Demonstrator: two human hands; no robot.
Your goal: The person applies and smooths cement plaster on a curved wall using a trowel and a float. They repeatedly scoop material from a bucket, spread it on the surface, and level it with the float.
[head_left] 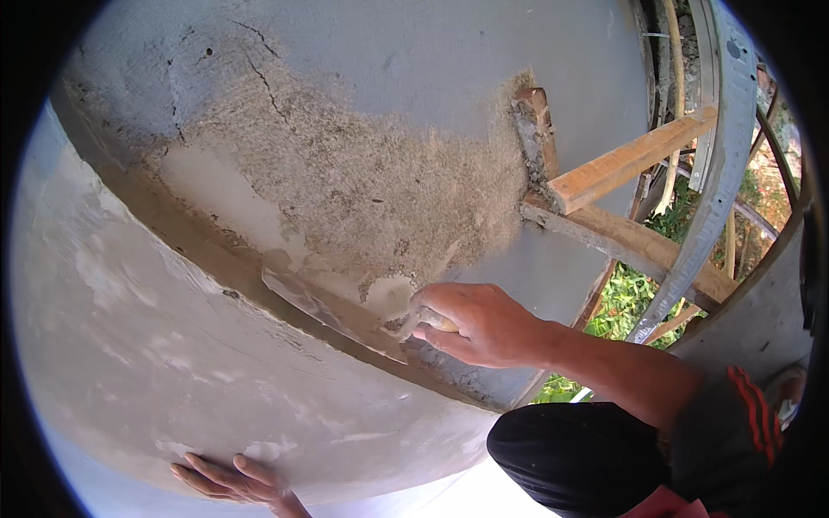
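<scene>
My right hand (pixel 475 321) is closed round the handle of a plastering trowel (pixel 332 315). The trowel's long, mortar-smeared blade lies along the inner corner where the grey surface meets a raised, curved plastered wall (pixel 259 371). Beside the blade is a pale patch of wet mortar (pixel 389 296) on a rough, sandy, cracked area (pixel 371 186). At the lower left, my left hand (pixel 231 480) rests with fingers spread on the smooth plaster of the curved wall and holds nothing.
Wooden battens (pixel 635 160) and a short block (pixel 535 134) stand against the surface at the right. A curved, perforated metal strip (pixel 721 164) passes behind them, with green plants (pixel 635 302) below. A rounded black cloth shape (pixel 579 457) fills the lower right.
</scene>
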